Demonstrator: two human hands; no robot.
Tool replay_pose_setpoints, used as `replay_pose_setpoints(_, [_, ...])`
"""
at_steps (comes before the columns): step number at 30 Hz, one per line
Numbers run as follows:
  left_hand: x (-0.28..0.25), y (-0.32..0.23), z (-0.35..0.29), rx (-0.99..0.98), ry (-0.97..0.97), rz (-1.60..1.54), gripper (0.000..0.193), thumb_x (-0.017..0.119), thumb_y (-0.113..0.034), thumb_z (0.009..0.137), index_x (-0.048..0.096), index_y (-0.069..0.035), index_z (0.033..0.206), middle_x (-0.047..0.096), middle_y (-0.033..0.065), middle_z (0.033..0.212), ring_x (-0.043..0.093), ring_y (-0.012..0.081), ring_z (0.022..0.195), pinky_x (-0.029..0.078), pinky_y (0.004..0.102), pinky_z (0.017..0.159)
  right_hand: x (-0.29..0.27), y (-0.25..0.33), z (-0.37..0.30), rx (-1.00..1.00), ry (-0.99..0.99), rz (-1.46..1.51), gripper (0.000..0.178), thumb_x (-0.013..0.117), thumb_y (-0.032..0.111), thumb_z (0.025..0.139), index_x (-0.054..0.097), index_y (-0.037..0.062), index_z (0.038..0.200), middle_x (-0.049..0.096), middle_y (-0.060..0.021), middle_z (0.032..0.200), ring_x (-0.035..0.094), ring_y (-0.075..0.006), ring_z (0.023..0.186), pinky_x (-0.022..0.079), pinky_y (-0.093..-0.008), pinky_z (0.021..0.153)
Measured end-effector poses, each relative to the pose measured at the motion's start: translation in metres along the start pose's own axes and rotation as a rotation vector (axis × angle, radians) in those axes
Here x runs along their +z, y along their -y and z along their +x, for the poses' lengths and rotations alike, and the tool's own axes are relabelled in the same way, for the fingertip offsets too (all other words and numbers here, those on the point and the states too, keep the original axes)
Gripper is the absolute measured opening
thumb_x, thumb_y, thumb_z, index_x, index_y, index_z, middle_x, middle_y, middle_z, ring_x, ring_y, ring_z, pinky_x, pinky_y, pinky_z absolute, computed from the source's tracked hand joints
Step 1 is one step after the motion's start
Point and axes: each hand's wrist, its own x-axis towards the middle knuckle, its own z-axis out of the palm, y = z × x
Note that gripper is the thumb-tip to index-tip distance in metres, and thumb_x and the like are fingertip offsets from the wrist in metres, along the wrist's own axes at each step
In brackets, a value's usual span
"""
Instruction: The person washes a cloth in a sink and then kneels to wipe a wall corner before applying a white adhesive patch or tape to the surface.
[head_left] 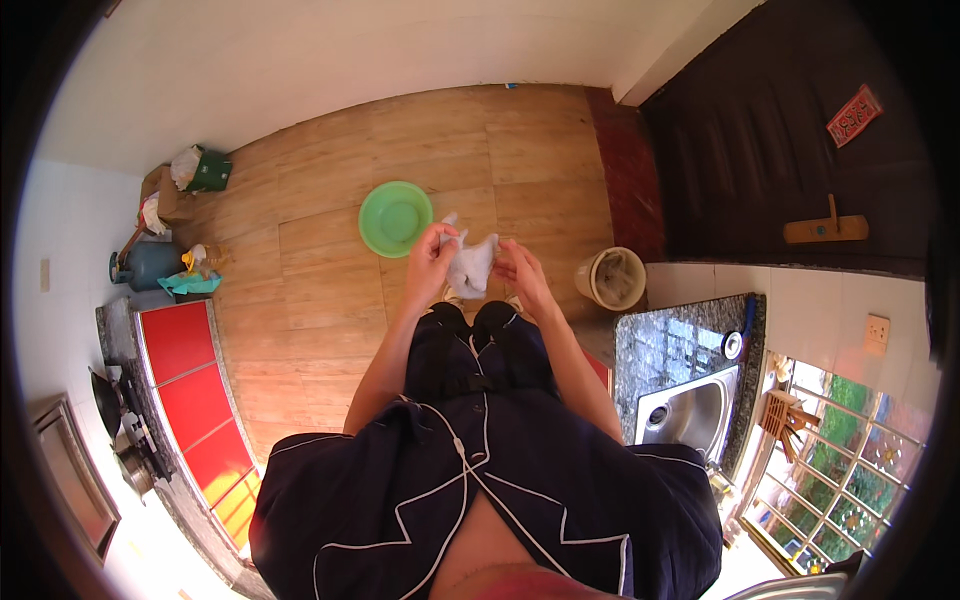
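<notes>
A small light-grey cloth (469,268) hangs bunched in front of my body, between my two hands. My left hand (432,256) pinches its upper left side, and a bit of the cloth sticks up past the fingers. At the opposite edge, the fingertips of my right hand (521,270) are closed on the cloth's upper right corner, with the other fingers loosely bent. On the floor just beyond my left hand stands a round green basin (394,219); its inside looks plain green.
A lined waste bin (612,278) stands right, beside a granite counter (660,335) with a steel sink (700,410). A dark door (770,150) is far right. Leftward are a gas cylinder (146,266), an oil bottle (208,257), a green bin (210,170) and red cabinets (185,370).
</notes>
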Motion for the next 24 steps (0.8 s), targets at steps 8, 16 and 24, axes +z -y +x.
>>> replay_pose_setpoints(8, [0.006, 0.001, 0.003, -0.110, 0.114, -0.214, 0.013, 0.056, -0.009, 0.093, 0.055, -0.007, 0.106, 0.062, 0.0007, 0.087, 0.056, 0.0060, 0.075, 0.044, 0.0208, 0.063, 0.003, -0.003, 0.005, 0.043, 0.191, 0.275, 0.042, 0.054, 0.034, 0.096, 0.043, 0.0111, 0.131, 0.058, -0.0085, 0.115, 0.059, -0.0212, 0.102, 0.048, -0.0353, 0.088])
replay_pose_setpoints(16, [-0.002, 0.005, 0.006, -0.046, 0.140, -0.138, 0.016, 0.056, -0.006, 0.093, 0.056, -0.007, 0.110, 0.060, -0.0027, 0.086, 0.053, 0.0035, 0.073, 0.041, 0.0193, 0.061, 0.009, -0.006, 0.004, -0.072, 0.066, 0.350, 0.041, 0.065, 0.011, 0.089, 0.045, 0.0073, 0.125, 0.062, -0.0060, 0.108, 0.061, -0.0173, 0.095, 0.050, -0.0313, 0.082])
replay_pose_setpoints(24, [-0.007, 0.019, 0.000, 0.014, 0.081, 0.145, 0.022, 0.064, -0.006, 0.088, 0.059, -0.003, 0.108, 0.055, -0.0026, 0.077, 0.049, 0.0037, 0.066, 0.041, 0.0196, 0.060, 0.013, 0.004, -0.008, -0.416, -0.131, 0.160, 0.045, 0.066, 0.001, 0.085, 0.044, 0.0037, 0.124, 0.064, -0.0065, 0.097, 0.059, -0.0100, 0.083, 0.048, -0.0244, 0.071])
